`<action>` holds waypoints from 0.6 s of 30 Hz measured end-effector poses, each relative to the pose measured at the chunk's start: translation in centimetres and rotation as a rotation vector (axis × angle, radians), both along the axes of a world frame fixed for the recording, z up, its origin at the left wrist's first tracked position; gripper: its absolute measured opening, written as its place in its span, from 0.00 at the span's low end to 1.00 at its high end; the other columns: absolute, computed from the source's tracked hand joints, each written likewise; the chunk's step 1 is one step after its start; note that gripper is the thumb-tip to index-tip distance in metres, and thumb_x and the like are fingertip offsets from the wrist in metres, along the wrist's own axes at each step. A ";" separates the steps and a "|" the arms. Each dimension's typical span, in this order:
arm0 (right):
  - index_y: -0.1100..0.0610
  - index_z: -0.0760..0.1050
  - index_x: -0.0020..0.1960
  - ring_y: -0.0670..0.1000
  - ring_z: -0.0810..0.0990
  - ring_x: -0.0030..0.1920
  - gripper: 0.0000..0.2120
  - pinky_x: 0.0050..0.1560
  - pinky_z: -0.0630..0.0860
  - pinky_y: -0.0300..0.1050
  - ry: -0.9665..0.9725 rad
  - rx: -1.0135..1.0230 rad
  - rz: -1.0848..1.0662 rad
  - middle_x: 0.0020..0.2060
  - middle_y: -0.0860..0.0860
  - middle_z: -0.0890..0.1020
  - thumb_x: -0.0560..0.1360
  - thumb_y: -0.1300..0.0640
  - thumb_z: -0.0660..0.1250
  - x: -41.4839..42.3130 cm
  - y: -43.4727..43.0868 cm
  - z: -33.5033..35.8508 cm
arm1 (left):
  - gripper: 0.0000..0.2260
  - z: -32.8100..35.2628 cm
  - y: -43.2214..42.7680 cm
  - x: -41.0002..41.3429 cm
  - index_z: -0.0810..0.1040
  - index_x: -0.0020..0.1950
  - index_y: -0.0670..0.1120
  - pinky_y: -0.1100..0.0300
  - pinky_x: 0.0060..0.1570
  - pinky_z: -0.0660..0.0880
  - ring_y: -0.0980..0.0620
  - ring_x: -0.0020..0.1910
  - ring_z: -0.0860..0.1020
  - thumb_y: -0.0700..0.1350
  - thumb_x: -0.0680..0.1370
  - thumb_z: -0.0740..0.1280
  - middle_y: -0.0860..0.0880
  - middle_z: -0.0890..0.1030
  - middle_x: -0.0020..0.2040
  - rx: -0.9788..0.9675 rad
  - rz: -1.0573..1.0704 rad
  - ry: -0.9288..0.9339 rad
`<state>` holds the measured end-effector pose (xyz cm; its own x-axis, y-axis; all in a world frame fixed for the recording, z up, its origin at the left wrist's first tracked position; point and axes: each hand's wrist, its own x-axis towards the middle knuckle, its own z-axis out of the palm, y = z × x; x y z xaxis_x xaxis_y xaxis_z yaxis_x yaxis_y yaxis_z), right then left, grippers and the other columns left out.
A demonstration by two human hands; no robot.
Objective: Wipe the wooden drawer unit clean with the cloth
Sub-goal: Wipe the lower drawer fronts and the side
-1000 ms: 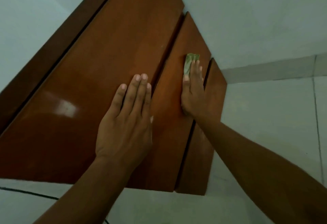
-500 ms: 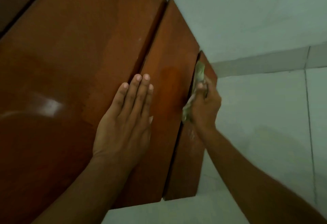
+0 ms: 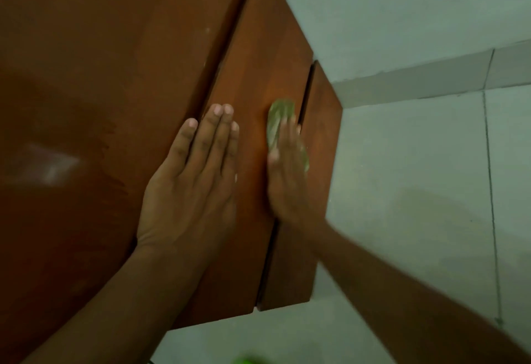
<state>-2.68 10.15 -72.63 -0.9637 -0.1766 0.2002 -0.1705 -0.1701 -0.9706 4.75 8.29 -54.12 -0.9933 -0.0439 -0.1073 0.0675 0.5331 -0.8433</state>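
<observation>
Cloth (image 3: 279, 117), small and green, sits bunched on the middle front panel (image 3: 258, 76) of the wooden drawer unit (image 3: 86, 234). It is just beside the dark gap (image 3: 305, 96) that splits that panel from the narrow right panel (image 3: 320, 162). Right hand (image 3: 287, 173) lies flat over it, fingers stretched out and pressing it to the wood, not curled round it. The hand is motion-blurred, so finer detail is lost. Left hand (image 3: 192, 182) is flat too, fingers straight and together, braced across the seam between the big left panel (image 3: 115, 61) and the middle one, holding nothing.

Risks, as I judge them:
- Cloth is only pinned by pressure, so a fast stroke could let it slip from under the fingers, or snag in the gap and bunch.
- Fingertips sit close to that gap, and a drawer shifting under the push could nip them.
- Cloth covers little, so missed bands look likely on the big left panel, where pale specks (image 3: 207, 31) show.
- Left hand may leave prints on the glossy wood.

Tiled floor (image 3: 416, 191) lies to the right.
</observation>
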 end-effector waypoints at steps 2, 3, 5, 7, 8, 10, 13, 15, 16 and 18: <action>0.56 0.49 0.82 0.47 0.46 0.81 0.26 0.82 0.45 0.53 -0.052 -0.015 -0.014 0.82 0.52 0.50 0.86 0.50 0.46 -7.1 -0.5 0.3 | 0.29 -0.2 0.1 -0.3 0.32 0.78 0.34 0.42 0.77 0.35 0.39 0.80 0.33 0.49 0.82 0.34 0.34 0.33 0.79 -0.012 0.013 -0.021; 0.55 0.48 0.82 0.47 0.47 0.81 0.26 0.82 0.44 0.51 -0.072 -0.008 -0.021 0.82 0.51 0.51 0.86 0.49 0.46 -10.1 -0.5 0.8 | 0.29 -0.2 0.1 -0.4 0.31 0.77 0.34 0.42 0.77 0.35 0.39 0.79 0.32 0.49 0.81 0.34 0.34 0.31 0.79 -0.015 0.021 -0.031; 0.53 0.49 0.82 0.47 0.51 0.81 0.26 0.81 0.47 0.46 -0.089 0.019 -0.030 0.81 0.50 0.54 0.86 0.48 0.46 -15.0 -0.2 1.3 | 0.30 -0.4 0.1 -0.5 0.29 0.76 0.34 0.42 0.77 0.34 0.38 0.78 0.29 0.50 0.81 0.32 0.33 0.28 0.77 -0.025 0.034 -0.059; 0.53 0.56 0.81 0.48 0.63 0.77 0.24 0.78 0.58 0.42 -0.075 0.027 -0.069 0.79 0.51 0.63 0.86 0.49 0.49 -17.8 -0.2 0.9 | 0.30 -0.4 0.1 -0.4 0.28 0.76 0.34 0.42 0.77 0.34 0.38 0.78 0.29 0.51 0.80 0.32 0.33 0.27 0.77 -0.037 0.027 -0.082; 0.54 0.62 0.79 0.47 0.70 0.72 0.23 0.74 0.65 0.39 -0.044 0.018 -0.110 0.75 0.52 0.71 0.85 0.52 0.52 -18.6 -0.2 0.5 | 0.30 -0.4 0.1 -0.4 0.28 0.76 0.34 0.42 0.77 0.34 0.37 0.78 0.28 0.50 0.81 0.33 0.33 0.27 0.77 -0.042 0.026 -0.089; 0.57 0.75 0.70 0.48 0.80 0.59 0.19 0.63 0.76 0.39 -0.029 0.016 -0.204 0.60 0.53 0.83 0.82 0.57 0.57 -19.5 0.0 0.1 | 0.28 -0.3 0.4 -0.3 0.27 0.75 0.34 0.42 0.77 0.33 0.38 0.77 0.28 0.48 0.82 0.34 0.33 0.26 0.76 -0.048 0.039 -0.102; 0.56 0.81 0.51 0.48 0.80 0.43 0.11 0.51 0.79 0.49 -0.175 0.066 -0.313 0.43 0.49 0.83 0.78 0.60 0.60 -20.2 1.4 0.9 | 0.30 -0.2 0.8 -0.3 0.26 0.75 0.34 0.43 0.77 0.31 0.38 0.77 0.28 0.51 0.82 0.35 0.33 0.26 0.76 -0.029 0.049 -0.081; 0.52 0.79 0.46 0.46 0.78 0.40 0.08 0.46 0.77 0.46 -0.224 0.060 -0.344 0.38 0.46 0.80 0.78 0.57 0.62 -18.1 2.8 2.0 | 0.30 -0.5 0.9 -0.2 0.25 0.74 0.33 0.44 0.77 0.31 0.38 0.77 0.28 0.51 0.82 0.35 0.33 0.26 0.76 -0.024 0.045 -0.068; 0.50 0.78 0.45 0.44 0.77 0.39 0.07 0.44 0.76 0.43 -0.226 0.032 -0.346 0.37 0.44 0.80 0.78 0.55 0.62 -15.7 3.6 2.5 | 0.30 -0.7 1.0 0.1 0.25 0.73 0.32 0.44 0.76 0.31 0.38 0.77 0.28 0.50 0.82 0.35 0.33 0.26 0.75 -0.021 0.054 -0.066; 0.46 0.79 0.50 0.41 0.78 0.42 0.06 0.45 0.75 0.37 -0.223 -0.041 -0.335 0.41 0.43 0.81 0.79 0.53 0.63 -8.8 4.7 2.4 | 0.27 -1.3 1.0 1.0 0.25 0.73 0.32 0.44 0.76 0.29 0.37 0.77 0.28 0.47 0.82 0.33 0.32 0.25 0.75 -0.013 0.061 -0.067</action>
<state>-11.50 14.81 -70.28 -0.9871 0.1587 -0.0199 -0.0091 -0.1801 -0.9836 5.75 9.33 -55.47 -0.9794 -0.1058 -0.1722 0.0917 0.5266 -0.8452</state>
